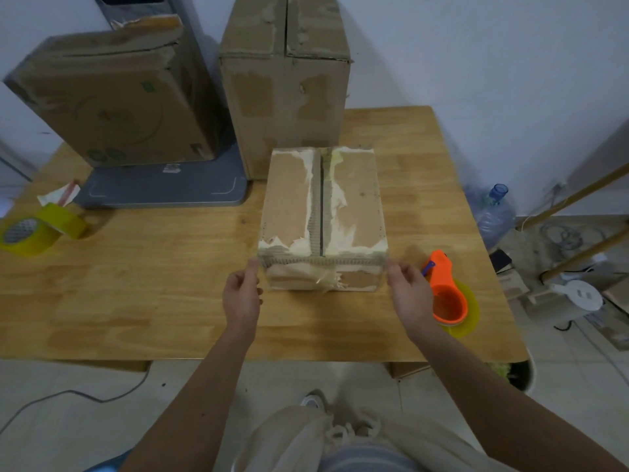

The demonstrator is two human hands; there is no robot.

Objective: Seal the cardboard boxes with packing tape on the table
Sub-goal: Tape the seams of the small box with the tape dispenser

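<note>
cardboard box sits near the middle of the wooden bench, its top flaps closed with the centre seam running away from us, the cardboard torn pale and carrying scraps of old tape. our left hand is at the box's near left corner and our right hand at its near right corner; the fingers of each reach up to the top edge. the frame is blurred there, so we cannot tell whether they pinch the corners or only touch them, though the fingers look loosely curled rather than spread.

just to the right of our right hand, an orange tape dispenser loaded with a yellowish roll lies on the bench. far to the left, near the bench edge, lies a loose yellow tape roll, with a scrap of paper just behind it.

behind the box stands a taller cardboard box, close to its far end. to the left, a third box leans tilted on a grey stand. a water bottle stands on the floor beyond the right edge.
</note>
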